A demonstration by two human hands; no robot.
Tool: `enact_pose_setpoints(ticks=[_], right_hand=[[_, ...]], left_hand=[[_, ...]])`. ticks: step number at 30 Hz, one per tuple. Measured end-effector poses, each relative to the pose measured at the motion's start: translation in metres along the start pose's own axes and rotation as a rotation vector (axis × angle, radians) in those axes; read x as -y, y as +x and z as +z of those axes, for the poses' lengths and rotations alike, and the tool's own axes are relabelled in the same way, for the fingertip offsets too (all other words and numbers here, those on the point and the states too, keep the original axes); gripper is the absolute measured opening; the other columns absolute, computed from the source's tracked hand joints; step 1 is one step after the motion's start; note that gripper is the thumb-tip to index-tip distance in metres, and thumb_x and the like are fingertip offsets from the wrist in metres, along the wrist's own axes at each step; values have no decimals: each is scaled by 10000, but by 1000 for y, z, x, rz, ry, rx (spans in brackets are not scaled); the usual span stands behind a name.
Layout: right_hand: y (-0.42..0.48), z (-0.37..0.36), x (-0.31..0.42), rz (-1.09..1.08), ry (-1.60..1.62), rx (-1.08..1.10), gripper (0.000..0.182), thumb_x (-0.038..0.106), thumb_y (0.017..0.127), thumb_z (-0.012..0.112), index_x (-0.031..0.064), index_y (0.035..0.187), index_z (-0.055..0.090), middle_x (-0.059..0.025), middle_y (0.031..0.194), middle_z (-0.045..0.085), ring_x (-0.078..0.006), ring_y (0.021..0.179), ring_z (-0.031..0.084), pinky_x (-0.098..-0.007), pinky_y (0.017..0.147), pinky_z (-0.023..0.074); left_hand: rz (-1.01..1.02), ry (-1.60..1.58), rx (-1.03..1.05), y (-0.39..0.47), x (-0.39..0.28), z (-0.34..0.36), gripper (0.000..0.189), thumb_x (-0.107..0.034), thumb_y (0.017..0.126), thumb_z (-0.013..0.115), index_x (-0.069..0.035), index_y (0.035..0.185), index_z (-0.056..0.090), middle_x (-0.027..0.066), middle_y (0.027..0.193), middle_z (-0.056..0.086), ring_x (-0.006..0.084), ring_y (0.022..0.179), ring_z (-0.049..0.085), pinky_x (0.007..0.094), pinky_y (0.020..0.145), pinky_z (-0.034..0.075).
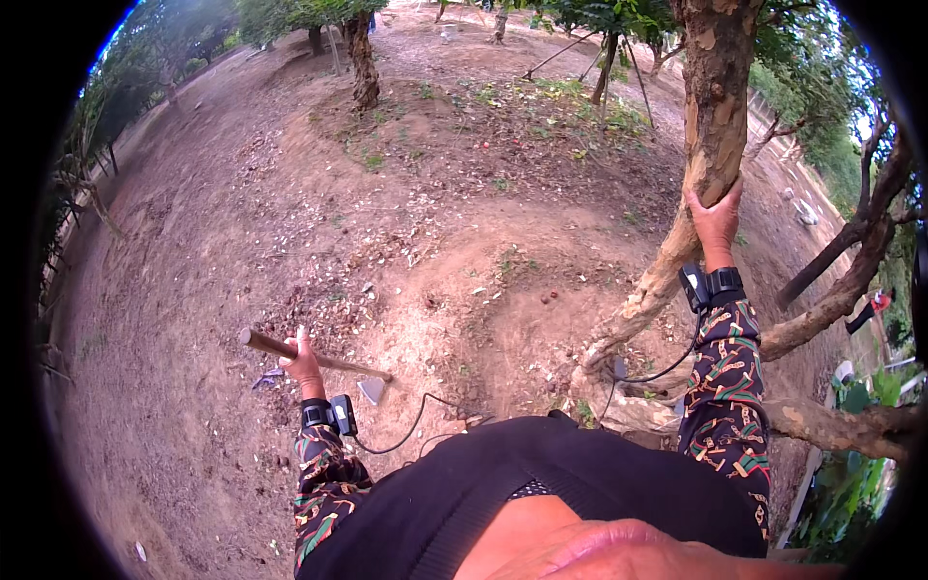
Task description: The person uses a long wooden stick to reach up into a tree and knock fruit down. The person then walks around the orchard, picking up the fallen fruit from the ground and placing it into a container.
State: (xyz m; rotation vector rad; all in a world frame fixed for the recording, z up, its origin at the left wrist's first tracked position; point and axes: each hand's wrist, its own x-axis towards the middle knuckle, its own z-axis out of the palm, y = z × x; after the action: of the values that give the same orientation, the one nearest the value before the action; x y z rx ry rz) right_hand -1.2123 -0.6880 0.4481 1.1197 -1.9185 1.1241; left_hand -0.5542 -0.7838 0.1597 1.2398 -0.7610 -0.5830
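At the lower left, my left hand (pixel 303 360) grips the wooden handle of a hoe (pixel 346 368) near its upper end. The hoe slants down to the right, and its pale metal blade (pixel 371 390) is at or just above the bare soil. On the right, my right hand (pixel 718 220) rests against the trunk of a tree (pixel 714 109) with peeling bark, thumb and fingers spread around it where the trunk bends. Both wrists carry black straps with small devices and cables.
Low thick branches (pixel 834 428) spread at the right beside green leafy plants (pixel 841 478). Ahead stand another tree (pixel 362 65) and a young tree with props (pixel 605 69). Dry leaves litter the sloping soil. Part of a person in red and black (pixel 870 312) shows at the far right.
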Motion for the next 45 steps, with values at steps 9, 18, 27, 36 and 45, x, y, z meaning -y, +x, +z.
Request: enact_pose_setpoints(ticks=[9,18,27,36,45], right_hand=[[-1,-1,4,58,0,-15,961,434,559,768,91,1293,250,-196,1167,488,-367,1005,520,-410,800,438],[2,24,-39,-69,217,-47,897,499,677,678,-1,1300,271,-193,1240,432,-278,1142,434,-330,936,347],[23,27,-87,677,1068,81,591,471,897,328,72,1330,269,-77,1304,378,-218,1167,402,-371,980,328],[31,24,-142,830,1041,22,557,439,895,348,108,1334,253,-82,1306,373,-253,1155,400,-387,975,323],[-10,34,-145,845,870,-342,556,440,900,336,80,1319,270,-101,1297,382,-258,1143,408,-382,969,327]], left_hand=[[34,-78,-44,9,10,-15,339,-88,774,611,-121,538,370,-39,448,377,51,352,337,214,334,260],[66,-77,-67,22,-7,-18,318,-66,790,576,-115,555,368,-23,462,386,54,364,341,213,343,281],[45,-197,-149,105,13,22,317,-39,784,566,-130,557,365,-31,462,380,43,339,325,200,314,250],[-77,-132,-68,183,32,101,262,-31,746,597,-107,568,421,-25,475,417,60,362,391,208,334,300],[-94,150,322,228,78,253,217,-112,685,658,-80,547,494,-54,510,460,36,447,425,216,404,332]])
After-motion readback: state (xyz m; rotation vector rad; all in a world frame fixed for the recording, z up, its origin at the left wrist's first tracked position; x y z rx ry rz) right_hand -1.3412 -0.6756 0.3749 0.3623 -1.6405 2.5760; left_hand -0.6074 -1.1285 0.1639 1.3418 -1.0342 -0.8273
